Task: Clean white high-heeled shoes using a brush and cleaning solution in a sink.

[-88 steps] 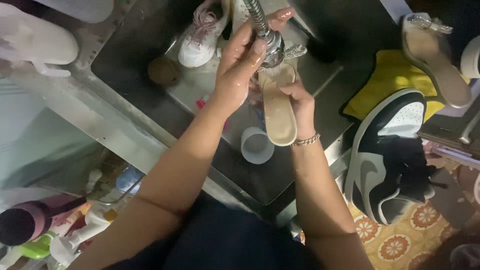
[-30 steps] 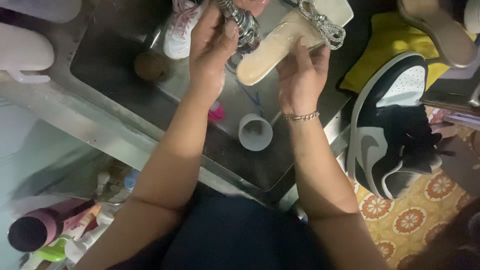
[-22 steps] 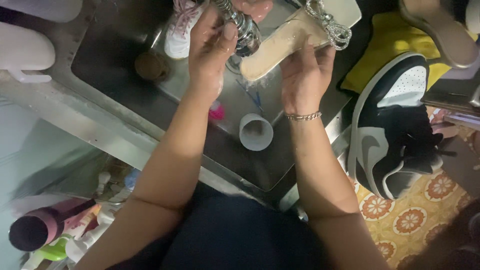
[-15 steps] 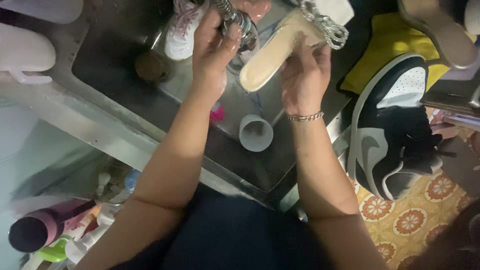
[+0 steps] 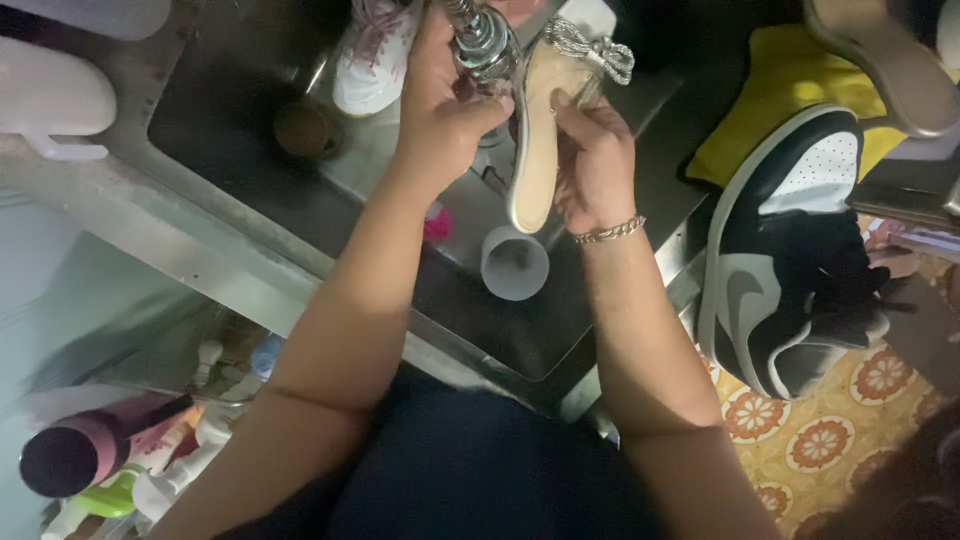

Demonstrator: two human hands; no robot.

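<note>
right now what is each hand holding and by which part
The right hand holds a beige sandal by its side edge near the middle. The left hand grips the metal faucet head.

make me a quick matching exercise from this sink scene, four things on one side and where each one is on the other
Things:
1. beige sandal
2. white cup
3. black and white sneaker
4. white sneaker

Places:
A. on the counter to the right of the sink
B. held in the right hand by the tap
C. at the far end of the sink
D. in the sink, below the sandal

Pairs: 1-B, 2-D, 3-A, 4-C
</note>
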